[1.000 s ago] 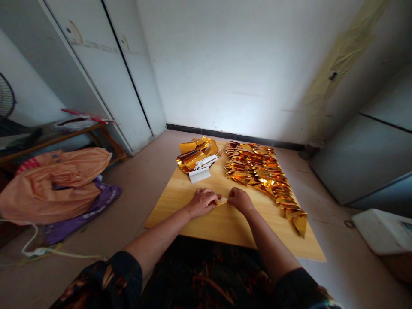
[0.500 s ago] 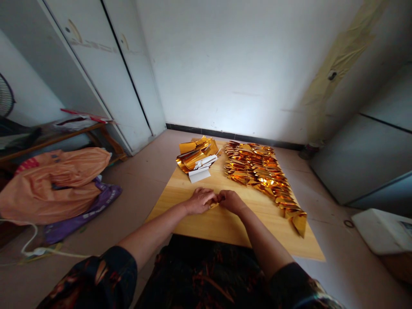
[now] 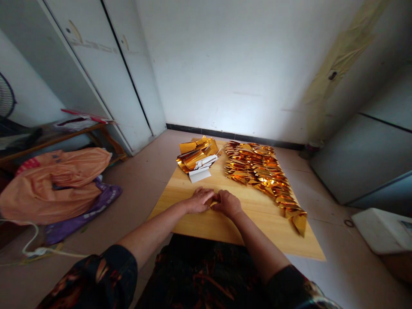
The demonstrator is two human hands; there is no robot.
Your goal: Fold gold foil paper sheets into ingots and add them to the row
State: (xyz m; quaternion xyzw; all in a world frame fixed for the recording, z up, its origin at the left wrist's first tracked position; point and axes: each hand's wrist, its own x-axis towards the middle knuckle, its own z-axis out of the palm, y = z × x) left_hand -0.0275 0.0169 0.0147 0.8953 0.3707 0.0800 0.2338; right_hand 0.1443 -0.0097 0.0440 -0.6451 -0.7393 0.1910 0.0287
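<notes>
Near the middle of the wooden tabletop (image 3: 189,223), my left hand (image 3: 199,200) and my right hand (image 3: 228,202) meet over a small piece of gold foil paper (image 3: 213,203). Fingers of both hands are closed on it, and they cover most of it. Beyond my left hand lies a loose pile of gold foil sheets (image 3: 189,163), with folded white paper pieces (image 3: 200,174) at its front. On the right, rows of folded gold foil pieces (image 3: 254,165) are stacked close together, tapering to one piece near the right edge.
An orange bag (image 3: 54,184) and a purple bag (image 3: 86,212) lie at the left beside a wooden bench (image 3: 106,133). A white cable (image 3: 58,252) runs along the floor. White cabinets (image 3: 106,64) stand at the back left, and a white box (image 3: 383,231) sits at the right.
My right hand has shifted slightly left and turned, its fingers now curled over the foil piece. My left hand has barely moved. The piles look the same.
</notes>
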